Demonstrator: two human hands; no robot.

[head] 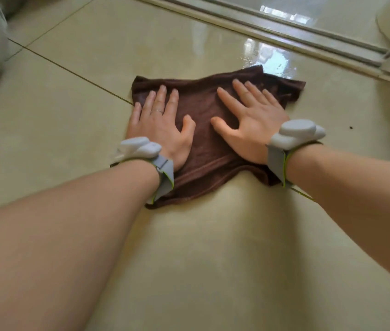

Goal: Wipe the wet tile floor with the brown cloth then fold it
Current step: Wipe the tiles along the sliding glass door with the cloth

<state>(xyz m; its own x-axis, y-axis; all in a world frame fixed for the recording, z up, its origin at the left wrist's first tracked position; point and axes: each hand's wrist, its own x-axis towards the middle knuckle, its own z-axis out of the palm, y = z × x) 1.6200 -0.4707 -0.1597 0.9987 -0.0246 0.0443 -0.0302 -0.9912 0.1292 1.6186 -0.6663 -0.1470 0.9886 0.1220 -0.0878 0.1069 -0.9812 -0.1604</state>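
A brown cloth (210, 130) lies spread flat on a beige tile floor (213, 247), slightly rumpled, its near edge curling in uneven folds. Both hands press down on it with fingers straight and spread, gripping nothing. The left hand (163, 125) covers the cloth's left side, its little finger just over the edge onto bare tile; the right hand (248, 120) rests toward the right. Flat palms like these likely serve to push the cloth across the floor, so wiping seems to be under way and folding not yet begun. Each wrist wears a grey band carrying a pale device.

Just beyond the cloth's far corner, a wet patch (270, 59) glistens on the tile, probably the next area to wipe. Behind it runs a metal sliding-door track (284, 34), which limits forward travel. Open tile extends to the left, the right and toward the person, giving room to sweep.
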